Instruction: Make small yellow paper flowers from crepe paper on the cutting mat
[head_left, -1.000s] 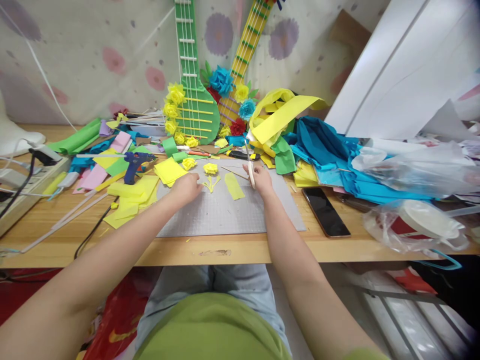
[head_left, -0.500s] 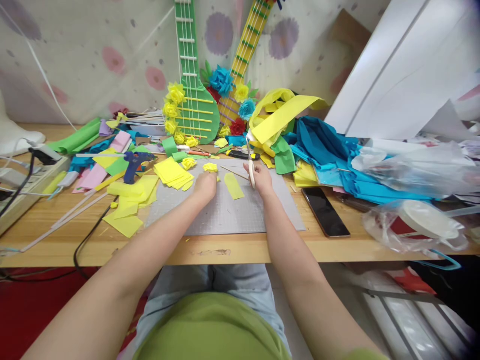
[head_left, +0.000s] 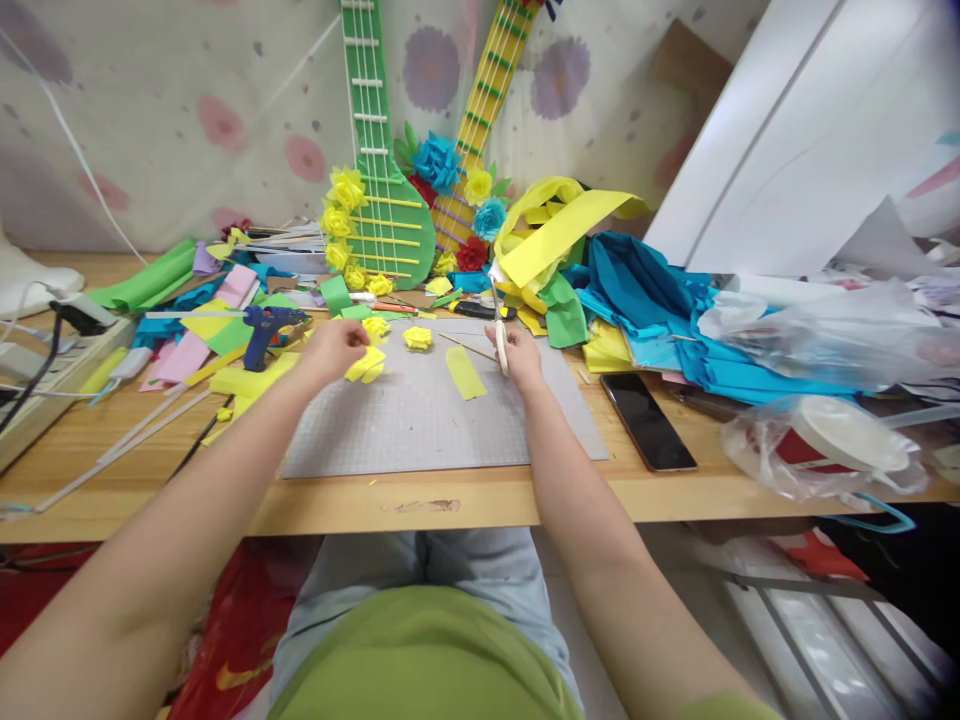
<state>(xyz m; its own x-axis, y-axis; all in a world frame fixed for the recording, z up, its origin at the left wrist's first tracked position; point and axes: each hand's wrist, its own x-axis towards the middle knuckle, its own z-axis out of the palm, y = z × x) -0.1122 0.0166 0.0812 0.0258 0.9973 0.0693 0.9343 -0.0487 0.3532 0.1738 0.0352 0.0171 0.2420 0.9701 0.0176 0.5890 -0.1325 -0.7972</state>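
White-handled scissors [head_left: 501, 340] are in my right hand [head_left: 519, 358], blades pointing away from me. My left hand [head_left: 335, 352] is over the stack of yellow paper pieces [head_left: 366, 366], its fingers bent together; whether they pinch a piece is too small to make out. A yellow paper flower [head_left: 418, 339] rests on the grey cutting mat [head_left: 420, 430], with another yellow flower [head_left: 375, 328] behind the stack. Between my hands lies a round-ended yellow paper strip [head_left: 465, 373], beside a thin stick [head_left: 466, 345].
Green [head_left: 390, 230] and yellow [head_left: 480, 110] paper guitars lean at the back. A blue glue gun [head_left: 261, 335] lies left. At right are a phone [head_left: 649, 422], blue paper [head_left: 645, 290] and a plastic-wrapped cup [head_left: 825, 440].
My left hand has moved left from the yellow flower to the yellow paper stack, leaving the flower on the mat. My right hand still holds the scissors. The view has shifted slightly.
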